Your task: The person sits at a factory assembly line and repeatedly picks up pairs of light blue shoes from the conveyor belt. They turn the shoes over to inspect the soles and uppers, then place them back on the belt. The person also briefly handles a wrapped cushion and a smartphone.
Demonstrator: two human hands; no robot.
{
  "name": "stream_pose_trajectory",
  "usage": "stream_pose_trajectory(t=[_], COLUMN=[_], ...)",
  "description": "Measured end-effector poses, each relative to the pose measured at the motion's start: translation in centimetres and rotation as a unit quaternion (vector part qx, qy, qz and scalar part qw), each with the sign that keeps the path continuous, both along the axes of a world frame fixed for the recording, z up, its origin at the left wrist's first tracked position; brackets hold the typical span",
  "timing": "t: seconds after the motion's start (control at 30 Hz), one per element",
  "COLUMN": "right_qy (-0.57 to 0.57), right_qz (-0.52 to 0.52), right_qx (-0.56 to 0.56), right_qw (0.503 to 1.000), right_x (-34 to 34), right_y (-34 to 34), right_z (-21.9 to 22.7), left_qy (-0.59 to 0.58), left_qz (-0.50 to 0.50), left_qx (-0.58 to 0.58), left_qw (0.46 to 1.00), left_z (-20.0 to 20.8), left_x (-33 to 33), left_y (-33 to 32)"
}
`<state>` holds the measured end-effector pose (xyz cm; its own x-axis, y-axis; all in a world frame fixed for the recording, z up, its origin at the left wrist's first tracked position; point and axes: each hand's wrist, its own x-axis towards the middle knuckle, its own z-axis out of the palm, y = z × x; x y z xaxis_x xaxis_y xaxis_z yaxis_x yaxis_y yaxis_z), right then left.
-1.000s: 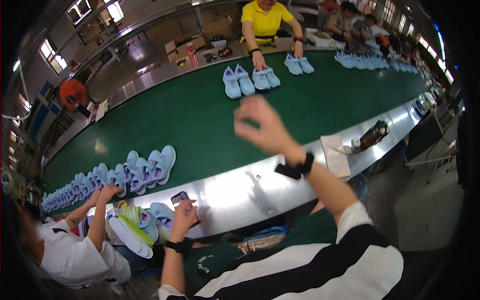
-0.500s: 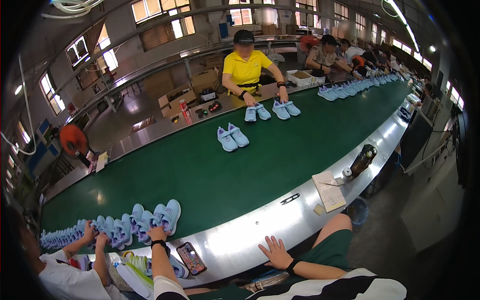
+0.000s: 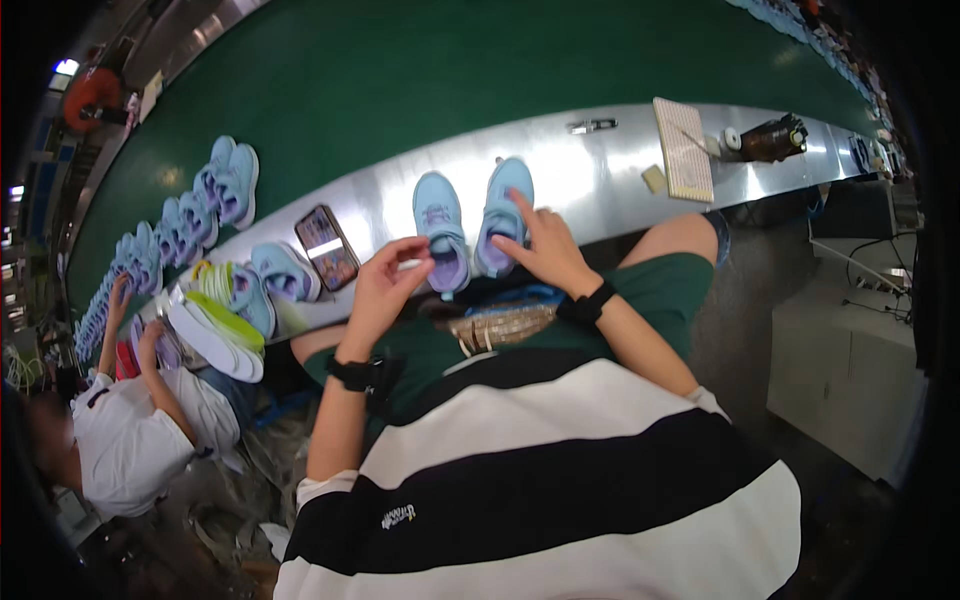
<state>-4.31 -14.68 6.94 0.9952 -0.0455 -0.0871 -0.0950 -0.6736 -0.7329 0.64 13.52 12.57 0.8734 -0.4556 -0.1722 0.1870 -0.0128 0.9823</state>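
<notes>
A pair of light blue sneakers with lilac linings stands side by side on the metal ledge before me, toes pointing away. Beside the opening of the left sneaker (image 3: 438, 207) is my left hand (image 3: 382, 290), its thumb and fingers slightly apart at the shoe's collar and gripping nothing I can see. My right hand (image 3: 552, 252) is over the right sneaker (image 3: 511, 185). Its index finger reaches onto the upper near the strap, and the thumb points at the opening. Those fingers are spread, not closed round the shoe.
A phone (image 3: 327, 247) lies left of the sneakers, near more blue shoes (image 3: 284, 271) and white-and-lime soles (image 3: 216, 335). A row of sneakers (image 3: 236, 184) lines the green belt (image 3: 400, 80). Rightward are thread snips (image 3: 593, 126), a notepad (image 3: 684, 150) and a dark bottle (image 3: 773, 138). A co-worker (image 3: 150, 430) sits left.
My view has tilted down toward my lap. My left hand has left the shoe row and my right hand has lifted off the ledge; both are now at a pair of sneakers before me.
</notes>
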Motion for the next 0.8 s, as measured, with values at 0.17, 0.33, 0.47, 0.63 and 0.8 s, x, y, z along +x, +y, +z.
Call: stream_pose_trajectory(t=[0.17,0.33,0.47,0.63,0.8], right_qy=[0.019,0.104,0.097,0.077,0.044], right_qz=[-0.075,-0.16,-0.163,-0.071,-0.084], right_qx=[0.047,0.299,0.578,0.589,0.658], right_qw=[0.996,0.935,0.794,0.802,0.747], right_x=[-0.8,-0.4,-0.3,-0.8,-0.7], right_y=[1.6,1.4,1.3,3.3,3.4], right_z=[-0.4,-0.3,2.6,6.6,9.2], left_qy=[-0.049,0.101,0.278,0.239,0.276], left_qz=[0.105,0.078,0.104,0.047,0.155], left_qx=[0.229,0.051,-0.106,-0.24,-0.266], left_qw=[0.967,0.99,0.949,0.94,0.911], left_z=[-6.2,-7.0,-4.1,-0.4,3.6], left_x=[-2.7,-2.0,-2.3,-2.8,-2.6], left_y=[-2.0,-1.4,-0.6,-2.2,-2.4])
